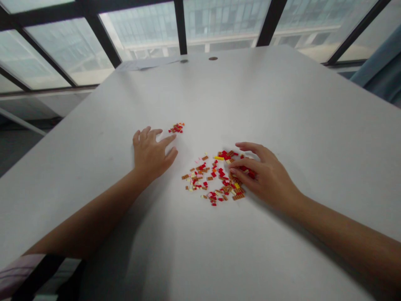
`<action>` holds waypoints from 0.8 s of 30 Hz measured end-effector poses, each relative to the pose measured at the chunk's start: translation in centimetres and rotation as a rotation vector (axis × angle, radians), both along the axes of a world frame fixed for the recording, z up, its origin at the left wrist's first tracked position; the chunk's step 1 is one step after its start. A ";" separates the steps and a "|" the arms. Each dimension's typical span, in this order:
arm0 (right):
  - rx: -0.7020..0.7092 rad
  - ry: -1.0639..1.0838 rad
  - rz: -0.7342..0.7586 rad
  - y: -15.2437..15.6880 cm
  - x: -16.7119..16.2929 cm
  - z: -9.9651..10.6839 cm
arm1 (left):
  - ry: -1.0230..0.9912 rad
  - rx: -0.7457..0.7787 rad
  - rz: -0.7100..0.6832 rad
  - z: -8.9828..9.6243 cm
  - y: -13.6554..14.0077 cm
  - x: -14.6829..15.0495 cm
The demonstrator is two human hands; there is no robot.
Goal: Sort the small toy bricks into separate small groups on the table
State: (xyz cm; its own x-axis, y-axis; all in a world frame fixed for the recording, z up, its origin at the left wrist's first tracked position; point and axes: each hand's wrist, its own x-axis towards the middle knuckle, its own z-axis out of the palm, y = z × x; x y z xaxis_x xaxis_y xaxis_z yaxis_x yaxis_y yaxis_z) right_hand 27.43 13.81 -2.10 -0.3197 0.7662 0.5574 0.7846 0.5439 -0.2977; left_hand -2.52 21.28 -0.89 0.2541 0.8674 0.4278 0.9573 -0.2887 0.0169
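Observation:
A wide scatter of small building bricks [214,174] in red, brown, yellow, cream and pink lies on the white table. My right hand [266,173] reaches over its right side and covers some bricks. The thumb and a finger come together among the bricks, with another finger held out above; what they pinch, if anything, is too small to make out. Farther off sits a small heap of mostly red bricks [177,128]. Just left of this heap, my left hand [152,152] is over the table, palm down, fingers spread, with nothing visible in it.
The white table [282,100] stretches to dark-framed windows [225,21]. Sheets of paper [140,64] lie at its far left edge, near two round inserts [213,58] in the tabletop. Blue cloth [380,67] hangs at the far right.

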 end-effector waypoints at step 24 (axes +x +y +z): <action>-0.005 0.015 -0.008 -1.1 -1.0 1.7 | -0.139 0.187 -0.597 1.8 -4.2 3.1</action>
